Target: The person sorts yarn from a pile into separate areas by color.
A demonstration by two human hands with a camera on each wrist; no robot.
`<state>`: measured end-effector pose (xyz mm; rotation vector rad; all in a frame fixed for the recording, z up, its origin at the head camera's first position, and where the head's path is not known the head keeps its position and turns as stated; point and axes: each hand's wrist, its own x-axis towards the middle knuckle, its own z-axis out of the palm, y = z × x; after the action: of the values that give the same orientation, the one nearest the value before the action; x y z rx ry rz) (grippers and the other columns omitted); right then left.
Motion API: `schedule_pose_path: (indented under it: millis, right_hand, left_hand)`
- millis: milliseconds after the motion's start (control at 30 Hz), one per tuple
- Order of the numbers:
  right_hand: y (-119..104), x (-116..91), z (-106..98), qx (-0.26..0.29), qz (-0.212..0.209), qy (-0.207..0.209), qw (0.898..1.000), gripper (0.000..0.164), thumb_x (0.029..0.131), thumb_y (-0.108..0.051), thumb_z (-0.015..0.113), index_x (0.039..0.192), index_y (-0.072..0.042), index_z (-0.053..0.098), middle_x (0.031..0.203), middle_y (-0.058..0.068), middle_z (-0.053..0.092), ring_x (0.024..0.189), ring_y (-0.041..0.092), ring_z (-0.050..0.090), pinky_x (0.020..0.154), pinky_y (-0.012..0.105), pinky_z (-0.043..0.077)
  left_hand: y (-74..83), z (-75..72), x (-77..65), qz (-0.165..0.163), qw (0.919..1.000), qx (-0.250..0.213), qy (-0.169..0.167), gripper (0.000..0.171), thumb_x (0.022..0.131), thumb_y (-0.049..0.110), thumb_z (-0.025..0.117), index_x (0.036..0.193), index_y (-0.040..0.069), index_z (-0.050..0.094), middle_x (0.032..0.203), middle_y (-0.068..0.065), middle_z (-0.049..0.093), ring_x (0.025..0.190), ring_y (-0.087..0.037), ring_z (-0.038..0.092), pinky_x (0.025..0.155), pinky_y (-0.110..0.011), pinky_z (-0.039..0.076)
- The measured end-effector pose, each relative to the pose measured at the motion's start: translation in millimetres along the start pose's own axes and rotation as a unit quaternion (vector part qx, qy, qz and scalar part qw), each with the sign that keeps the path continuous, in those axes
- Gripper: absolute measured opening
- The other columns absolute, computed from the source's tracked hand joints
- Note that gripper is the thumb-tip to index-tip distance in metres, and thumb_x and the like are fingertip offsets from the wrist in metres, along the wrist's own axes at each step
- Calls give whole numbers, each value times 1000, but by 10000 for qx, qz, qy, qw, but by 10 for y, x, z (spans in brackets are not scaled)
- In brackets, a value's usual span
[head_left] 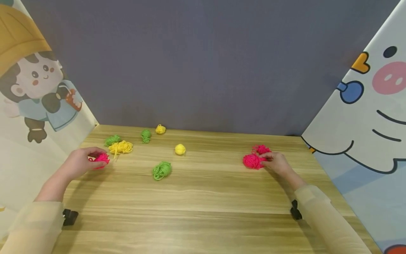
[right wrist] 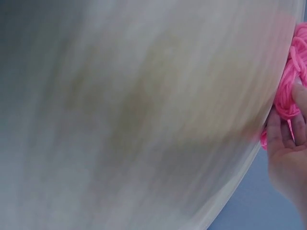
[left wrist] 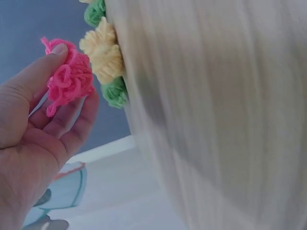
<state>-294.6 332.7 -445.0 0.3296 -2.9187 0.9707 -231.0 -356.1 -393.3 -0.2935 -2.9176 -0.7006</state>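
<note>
Left hand (head_left: pixel 79 161): pinching one small pink yarn bundle (head_left: pixel 101 161), near yellow skein (head_left: pixel 121 147). Right hand (head_left: pixel 277 163): gripping pink yarn ball (head_left: pixel 252 161); second pink ball (head_left: pixel 262 149) just behind, on table (head_left: pixel 203 204).

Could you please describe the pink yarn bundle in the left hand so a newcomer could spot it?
On the left side of the wood-grain table, find the bare left hand. It pinches a small, tangled pink yarn bundle. Unlike its nearest neighbours, a loose yellow yarn bundle and a green yarn bundle, it is pink and held.
</note>
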Motion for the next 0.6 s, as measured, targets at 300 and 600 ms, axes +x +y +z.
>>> schedule_pose_path:
  millis: [300,600]
  right_hand:
    - [-15,2,3,-81,143,-57,9998,21,82,-7,72,101,1,70,100,19,69,96,34,64,80,41,55]
    - [0,21,8,-127,153,-35,9998,22,82,-7,71,102,1,70,101,20,69,96,33,64,79,41,55]
  left_hand:
    - [266,-40,101,378,9992,47,99,38,75,17,79,107,1,67,94,-15,68,85,-30,62,67,-34,52]
    - [605,-43,227,399,9986,-227,264,41,78,15,77,112,-3,63,99,-21,65,87,-32,60,71,-40,54]
